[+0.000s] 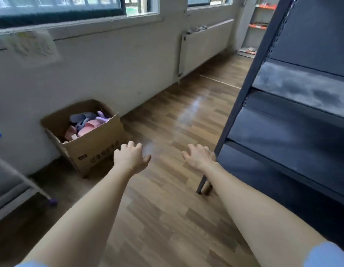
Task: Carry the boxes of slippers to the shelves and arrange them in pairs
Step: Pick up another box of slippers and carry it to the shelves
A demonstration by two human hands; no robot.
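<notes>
Head view: an open cardboard box of slippers sits against the wall, its right edge behind the left hand, whose fingers are loosely spread and empty. Wood floor runs open between; the right hand, likewise spread, hangs beside the dark shelves.

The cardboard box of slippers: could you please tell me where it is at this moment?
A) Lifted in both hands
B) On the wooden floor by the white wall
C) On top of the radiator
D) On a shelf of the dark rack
B: the open cardboard box stands on the wooden floor by the white wall, and the left hand and right hand hold nothing.
</notes>
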